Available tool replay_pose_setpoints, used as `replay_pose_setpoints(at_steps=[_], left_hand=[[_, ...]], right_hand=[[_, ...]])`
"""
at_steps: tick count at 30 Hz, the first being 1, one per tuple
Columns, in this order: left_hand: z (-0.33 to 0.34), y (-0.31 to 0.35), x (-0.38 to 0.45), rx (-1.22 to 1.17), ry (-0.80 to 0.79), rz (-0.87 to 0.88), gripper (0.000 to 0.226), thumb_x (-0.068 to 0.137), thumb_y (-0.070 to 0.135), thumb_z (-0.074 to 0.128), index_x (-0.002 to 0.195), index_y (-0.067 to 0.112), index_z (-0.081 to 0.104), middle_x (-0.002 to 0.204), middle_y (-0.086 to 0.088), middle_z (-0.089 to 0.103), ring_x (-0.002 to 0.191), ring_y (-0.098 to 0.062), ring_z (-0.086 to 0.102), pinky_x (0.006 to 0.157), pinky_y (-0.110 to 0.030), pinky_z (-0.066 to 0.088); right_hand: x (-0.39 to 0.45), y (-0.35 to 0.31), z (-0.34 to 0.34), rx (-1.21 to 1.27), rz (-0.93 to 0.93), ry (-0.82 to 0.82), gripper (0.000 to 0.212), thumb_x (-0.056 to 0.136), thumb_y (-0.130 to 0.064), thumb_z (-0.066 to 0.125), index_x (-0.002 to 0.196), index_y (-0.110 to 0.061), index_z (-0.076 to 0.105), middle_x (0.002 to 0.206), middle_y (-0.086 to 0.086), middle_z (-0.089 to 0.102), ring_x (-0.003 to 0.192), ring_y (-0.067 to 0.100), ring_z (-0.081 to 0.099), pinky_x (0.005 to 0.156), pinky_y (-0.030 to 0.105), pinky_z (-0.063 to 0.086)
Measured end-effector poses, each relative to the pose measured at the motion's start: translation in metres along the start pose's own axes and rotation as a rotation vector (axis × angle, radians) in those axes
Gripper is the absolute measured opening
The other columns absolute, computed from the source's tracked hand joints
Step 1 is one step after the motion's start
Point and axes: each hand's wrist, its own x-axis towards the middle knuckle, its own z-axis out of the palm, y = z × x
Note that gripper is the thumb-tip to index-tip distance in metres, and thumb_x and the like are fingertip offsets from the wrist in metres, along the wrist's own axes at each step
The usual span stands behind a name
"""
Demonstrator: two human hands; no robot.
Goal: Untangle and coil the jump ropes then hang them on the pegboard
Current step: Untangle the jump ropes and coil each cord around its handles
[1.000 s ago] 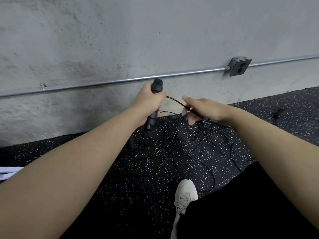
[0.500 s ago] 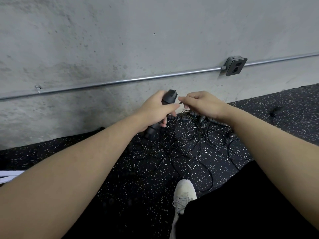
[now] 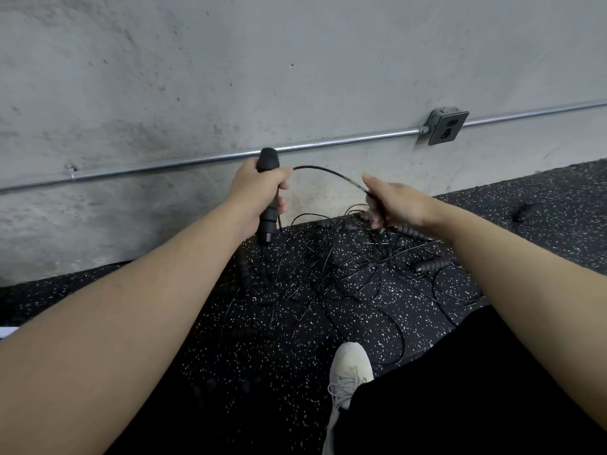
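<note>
The thin black jump-rope cable is arching between the two hands, above the tangled pile of black ropes lying on the speckled black rubber floor beside the grey concrete wall. The left hand is gripping the black cylindrical foam handle in a closed fist. The right hand is pinching the cable between thumb and fingers.

Risk: the cable is running from the right hand down into the pile, where other loops and loose handles are crossing it. Pulling hard would likely tighten a knot or drag the whole pile along. A loose pinch would let the cable slip.

The handle's long axis is standing nearly upright, cap end pointing up towards the metal conduit. The held cable span is running roughly left to right.
</note>
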Motion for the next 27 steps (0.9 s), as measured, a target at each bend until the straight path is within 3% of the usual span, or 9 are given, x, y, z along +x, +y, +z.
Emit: replay_pose_setpoints(at_steps=[2,5,8,13,16,18,21,23,27], left_hand=[[-0.001,-0.002,0.000,0.015,-0.031,-0.040,0.029,0.093,0.015,0.069,0.116,0.016,0.053,0.102,-0.012,0.072,0.045,-0.012,0.050,0.047,-0.025,0.051],[0.004,0.000,-0.005,0.063,-0.108,0.009,0.036,0.087,0.013,0.075,0.116,0.015,0.054,0.102,-0.012,0.068,0.045,-0.012,0.051,0.046,-0.027,0.050],[0.014,0.004,-0.016,0.155,-0.252,0.071,0.042,0.087,0.016,0.079,0.120,0.016,0.054,0.092,-0.008,0.062,0.045,-0.014,0.054,0.046,-0.028,0.049],[0.025,0.001,-0.026,0.226,-0.372,0.166,0.033,0.095,0.018,0.071,0.122,0.015,0.054,0.086,-0.005,0.071,0.048,-0.015,0.054,0.047,-0.030,0.050],[0.027,0.002,-0.026,0.163,-0.387,0.154,0.032,0.095,0.018,0.071,0.122,0.017,0.055,0.085,-0.005,0.073,0.048,-0.016,0.052,0.045,-0.029,0.047],[0.028,0.002,-0.025,0.181,-0.373,0.160,0.035,0.094,0.017,0.072,0.125,0.018,0.055,0.089,-0.005,0.075,0.048,-0.016,0.052,0.046,-0.029,0.047],[0.029,0.000,-0.027,0.232,-0.357,0.171,0.040,0.093,0.016,0.072,0.130,0.017,0.054,0.092,-0.007,0.073,0.049,-0.014,0.053,0.048,-0.030,0.048],[0.030,0.000,-0.028,0.240,-0.350,0.182,0.041,0.092,0.016,0.074,0.128,0.017,0.055,0.091,-0.007,0.071,0.049,-0.014,0.053,0.049,-0.030,0.049],[0.032,0.002,-0.030,0.226,-0.316,0.234,0.036,0.091,0.012,0.075,0.122,0.015,0.056,0.067,0.009,0.068,0.047,-0.014,0.051,0.049,-0.029,0.049]], right_hand=[[0.000,-0.004,-0.002,0.046,-0.048,0.097,0.048,0.100,-0.064,0.039,0.074,-0.023,0.044,0.056,-0.011,0.047,0.057,0.016,0.046,0.067,0.044,0.037],[0.001,-0.008,-0.003,0.098,-0.105,0.167,0.045,0.098,-0.059,0.051,0.070,-0.025,0.041,0.059,-0.009,0.040,0.054,0.014,0.033,0.064,0.037,0.031],[0.000,-0.012,0.001,0.087,-0.125,0.140,0.046,0.092,-0.063,0.057,0.068,-0.026,0.043,0.057,-0.006,0.041,0.057,0.017,0.035,0.065,0.040,0.036],[-0.001,-0.022,0.015,0.053,-0.158,0.090,0.047,0.090,-0.062,0.060,0.065,-0.026,0.044,0.057,-0.007,0.041,0.062,0.017,0.038,0.065,0.034,0.038],[-0.001,-0.024,0.015,0.120,-0.154,0.106,0.051,0.078,-0.071,0.061,0.060,-0.027,0.045,0.057,-0.007,0.041,0.066,0.020,0.038,0.070,0.043,0.046],[0.000,-0.024,0.014,0.135,-0.157,0.128,0.051,0.081,-0.070,0.061,0.061,-0.027,0.044,0.055,-0.009,0.042,0.066,0.020,0.038,0.073,0.048,0.049],[0.001,-0.023,0.016,0.144,-0.172,0.105,0.049,0.090,-0.062,0.060,0.063,-0.026,0.043,0.055,-0.009,0.041,0.062,0.019,0.035,0.071,0.040,0.040],[0.001,-0.024,0.017,0.162,-0.176,0.094,0.049,0.086,-0.065,0.061,0.063,-0.026,0.044,0.056,-0.007,0.040,0.065,0.021,0.035,0.072,0.041,0.041],[0.000,-0.025,0.016,0.173,-0.184,0.093,0.050,0.077,-0.072,0.061,0.062,-0.027,0.045,0.059,-0.005,0.041,0.069,0.023,0.035,0.074,0.042,0.042]])
